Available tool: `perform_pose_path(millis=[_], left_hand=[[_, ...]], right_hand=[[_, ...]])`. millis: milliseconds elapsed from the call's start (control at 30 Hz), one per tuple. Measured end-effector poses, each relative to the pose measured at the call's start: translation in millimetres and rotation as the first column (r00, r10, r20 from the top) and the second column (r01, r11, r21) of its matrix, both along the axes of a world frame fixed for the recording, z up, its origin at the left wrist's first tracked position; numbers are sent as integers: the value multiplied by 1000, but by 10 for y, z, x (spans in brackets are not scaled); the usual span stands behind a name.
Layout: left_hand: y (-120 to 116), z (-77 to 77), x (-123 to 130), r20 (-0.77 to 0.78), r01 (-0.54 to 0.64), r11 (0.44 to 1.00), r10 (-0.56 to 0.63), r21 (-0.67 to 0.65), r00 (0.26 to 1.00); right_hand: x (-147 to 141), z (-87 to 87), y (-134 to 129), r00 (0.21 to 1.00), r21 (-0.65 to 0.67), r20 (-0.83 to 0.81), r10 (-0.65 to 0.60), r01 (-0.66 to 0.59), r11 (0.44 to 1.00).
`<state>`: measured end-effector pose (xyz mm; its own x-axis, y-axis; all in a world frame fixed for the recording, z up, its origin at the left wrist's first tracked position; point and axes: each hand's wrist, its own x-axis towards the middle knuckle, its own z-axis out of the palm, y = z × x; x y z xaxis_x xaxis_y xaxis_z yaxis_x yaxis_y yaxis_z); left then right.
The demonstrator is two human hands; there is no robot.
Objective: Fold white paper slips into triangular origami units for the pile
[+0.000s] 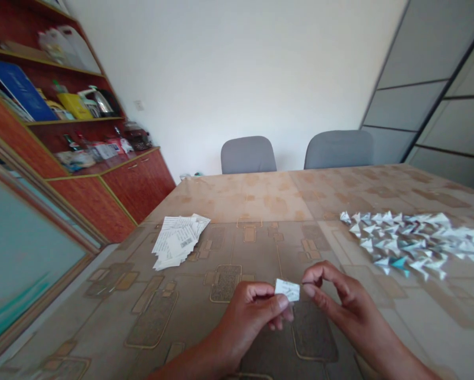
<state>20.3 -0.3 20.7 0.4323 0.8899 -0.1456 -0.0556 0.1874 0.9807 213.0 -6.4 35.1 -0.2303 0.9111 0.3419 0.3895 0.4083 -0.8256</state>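
A small folded piece of white printed paper (287, 290) is pinched between the thumb and fingers of my left hand (255, 309), held above the table. Just to the right of the paper, my right hand (345, 301) has its thumb and forefinger brought together in a pinch. A narrow gap shows between those fingertips and the paper's edge, and I see nothing in them. Farther left lies a loose stack of printed paper slips (179, 240). Over on the right, several rows of small folded paper pieces (411, 237) with pointed tips stand close together, one of them turquoise (400, 263).
A patterned brown cover lies on the table (197, 316). Two grey chairs (248, 154) stand behind its far edge, against a white wall. At the left is a reddish wooden cabinet (138, 182) with shelves of bottles, a kettle (102, 101) and a blue folder (21, 89).
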Motion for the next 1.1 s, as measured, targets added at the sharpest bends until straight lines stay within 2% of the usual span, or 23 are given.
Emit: perform_pose_path(millis=[67, 167, 333, 467, 600, 867, 1100], left_hand=[[-25, -5, 33, 63, -50, 998, 51, -32, 997], [-52, -69, 75, 131, -65, 996, 73, -66, 989], [-69, -156, 88, 147, -93, 993, 103, -76, 984], [-84, -125, 82, 139, -111, 991, 120, -75, 983], [-111, -89, 95, 122, -127, 990, 133, -55, 984], [-163, -100, 138, 163, -165, 976, 188, -144, 969], [-121, -87, 141, 120, -200, 965, 222, -170, 968]], right_hand=[[-23, -3, -34, 999, 24, -22, -37, 37, 999], [-66, -23, -86, 999, 36, -34, -35, 37, 999], [-128, -67, -111, 999, 28, -13, -38, 39, 999], [-146, -93, -105, 996, -17, -32, -80, 79, 997], [-159, -95, -107, 997, -74, -53, -61, 57, 996], [-241, -59, -91, 983, -28, -82, -165, 163, 986], [-257, -109, -92, 973, -18, -135, -187, 186, 982]])
